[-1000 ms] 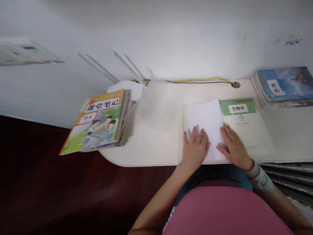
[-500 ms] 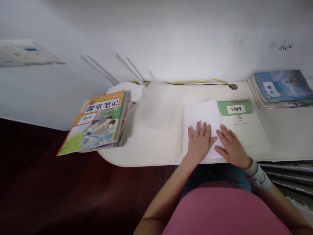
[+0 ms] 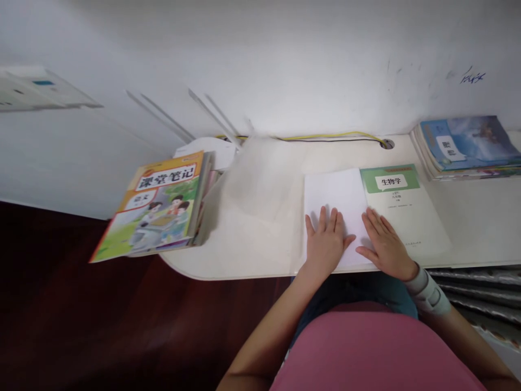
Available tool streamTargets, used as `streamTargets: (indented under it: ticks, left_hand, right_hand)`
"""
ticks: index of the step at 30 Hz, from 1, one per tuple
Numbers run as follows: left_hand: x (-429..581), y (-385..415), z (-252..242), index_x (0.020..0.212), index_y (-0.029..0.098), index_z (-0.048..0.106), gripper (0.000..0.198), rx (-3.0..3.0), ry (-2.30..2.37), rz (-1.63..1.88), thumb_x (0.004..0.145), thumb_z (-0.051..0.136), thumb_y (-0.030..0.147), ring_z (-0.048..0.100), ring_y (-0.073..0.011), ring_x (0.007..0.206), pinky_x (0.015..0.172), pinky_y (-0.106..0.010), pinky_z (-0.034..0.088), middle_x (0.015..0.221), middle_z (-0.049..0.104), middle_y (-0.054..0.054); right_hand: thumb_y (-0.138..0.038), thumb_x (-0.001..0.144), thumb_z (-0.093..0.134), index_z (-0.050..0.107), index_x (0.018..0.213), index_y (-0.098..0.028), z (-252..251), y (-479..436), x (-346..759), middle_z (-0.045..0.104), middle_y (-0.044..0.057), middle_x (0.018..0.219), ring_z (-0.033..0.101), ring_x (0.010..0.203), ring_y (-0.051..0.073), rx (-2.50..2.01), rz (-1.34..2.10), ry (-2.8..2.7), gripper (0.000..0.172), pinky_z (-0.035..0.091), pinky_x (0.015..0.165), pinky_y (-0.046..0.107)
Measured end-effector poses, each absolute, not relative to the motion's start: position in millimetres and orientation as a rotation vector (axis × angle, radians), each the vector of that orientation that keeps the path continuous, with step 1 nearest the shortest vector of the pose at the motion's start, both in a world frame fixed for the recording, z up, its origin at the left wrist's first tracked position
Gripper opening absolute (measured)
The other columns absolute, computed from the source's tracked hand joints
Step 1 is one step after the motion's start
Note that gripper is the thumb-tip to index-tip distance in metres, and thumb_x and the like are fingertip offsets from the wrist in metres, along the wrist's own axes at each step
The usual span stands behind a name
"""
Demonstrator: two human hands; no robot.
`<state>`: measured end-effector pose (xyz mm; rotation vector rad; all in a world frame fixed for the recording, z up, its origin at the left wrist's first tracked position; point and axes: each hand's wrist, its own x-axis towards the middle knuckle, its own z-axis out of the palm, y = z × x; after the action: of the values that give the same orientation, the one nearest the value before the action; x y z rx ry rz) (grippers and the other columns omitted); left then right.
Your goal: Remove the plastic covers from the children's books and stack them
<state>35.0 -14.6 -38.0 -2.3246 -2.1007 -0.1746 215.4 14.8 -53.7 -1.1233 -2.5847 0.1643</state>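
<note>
Your left hand [image 3: 325, 245] and right hand [image 3: 385, 248] lie open, gripping nothing, flat on the white paper sheet [image 3: 334, 189] lapped over the green-topped white textbook [image 3: 402, 212]; most of its cover is bare.

We wear a rose-pink top [image 3: 378, 353], smooth and plain across the front, with teal-blue trousers [image 3: 366, 288] showing beyond it. Both forearms [image 3: 271, 334] are bare. Just behind our right hand [image 3: 385, 247] a pale grey band [image 3: 427, 290] with a darker strap wraps the wrist.
</note>
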Motion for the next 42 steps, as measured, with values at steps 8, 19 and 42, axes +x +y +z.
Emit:
streamTargets:
  ticks: [8,19,42]
  left_hand:
    - [27,-13,-36,0.139,0.014,0.043,0.059,-2.347,-2.072,-0.136,0.093,0.038,0.051,0.024,-0.0364,0.140,0.107,-0.069,0.017,0.145,0.041,-0.015]
    - [20,-19,-40,0.139,0.015,0.043,0.050,-2.274,-2.083,-0.186,0.095,0.035,0.037,0.026,-0.0345,0.139,0.108,-0.065,0.020,0.147,0.039,-0.013]
    - [-17,-33,47,0.080,0.023,0.052,0.035,-2.113,-2.223,-2.644,0.081,0.053,0.058,0.065,-0.0283,0.104,0.089,-0.052,0.050,0.112,0.068,-0.008]
  right_hand:
    - [-0.057,0.093,0.031,0.028,0.144,-0.001,-50,11,209,0.031,0.025,0.148,0.026,0.140,0.030,-1.162,0.094,-2.602,0.077,0.026,0.111,0.048]
    - [-0.056,0.093,0.032,0.030,0.144,-0.003,-49,10,205,0.030,0.026,0.148,0.025,0.140,0.032,-1.175,0.098,-2.602,0.074,0.025,0.110,0.052]
    - [-0.068,0.069,0.063,0.000,0.149,-0.006,-44,3,227,0.016,0.029,0.152,0.022,0.141,0.034,-0.740,0.588,-2.618,0.120,0.031,0.109,0.051]
